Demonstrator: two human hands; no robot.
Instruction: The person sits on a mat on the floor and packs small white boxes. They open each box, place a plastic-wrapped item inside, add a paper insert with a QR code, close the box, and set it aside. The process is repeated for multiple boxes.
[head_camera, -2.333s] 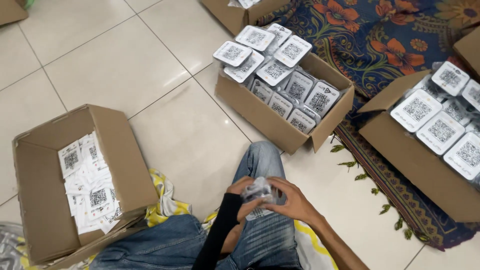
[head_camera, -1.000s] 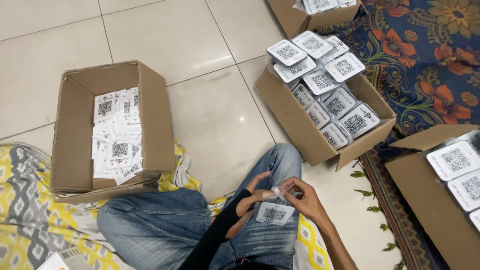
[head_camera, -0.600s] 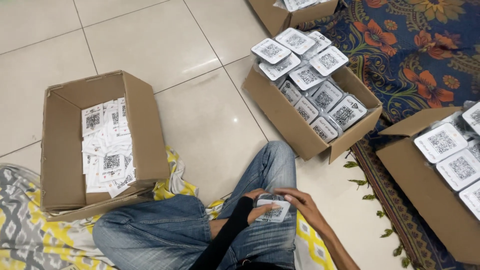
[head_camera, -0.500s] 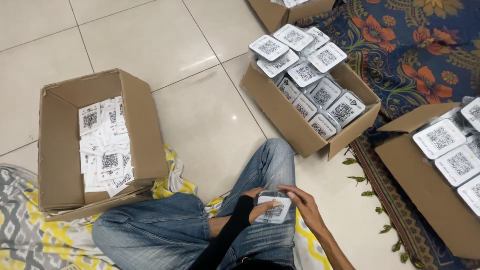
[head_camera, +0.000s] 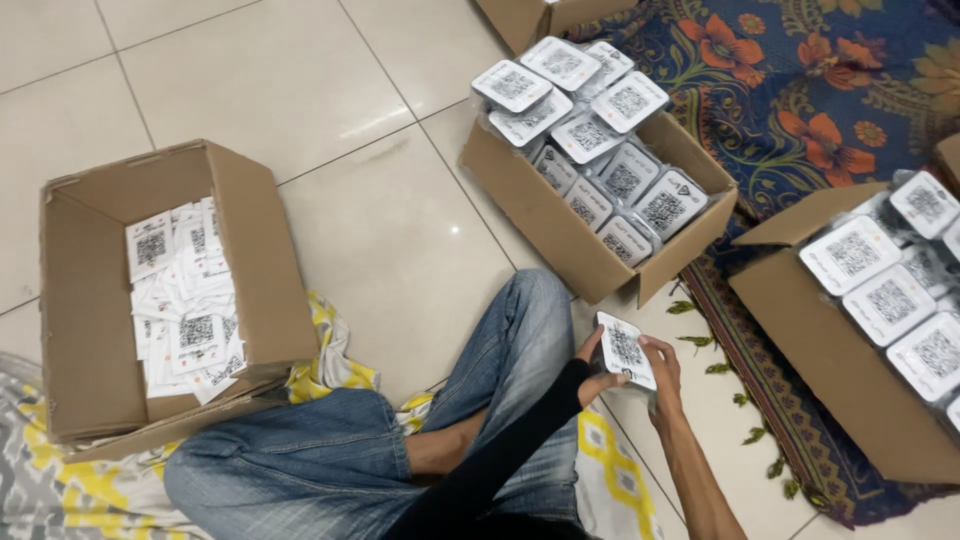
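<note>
— While the person sits cross-legged at the bottom of the frame, what are the hands doing?
— Both hold 1 white packet (head_camera: 626, 350) with a black square code on top, lower centre-right, just past the knee (head_camera: 530, 300). The left hand (head_camera: 597, 375), in a black sleeve, grips its near edge, fingers curled under. The right hand (head_camera: 665, 375) clasps the far edge, fingertips over the rim.
— And the boxes?
— 3 open cartons in full view. The box (head_camera: 590, 245) at upper centre is heaped with the same white packets, some stacked above its rim. The right box (head_camera: 820, 360), at the right edge on the flowered rug (head_camera: 800, 120), holds more of them. The left box (head_camera: 265, 250) holds loose paper slips (head_camera: 185, 295) and stands on a yellow-and-grey cloth (head_camera: 340, 350).
— Is the held packet touching any box?
— No, it is apart, just below the centre carton.
</note>
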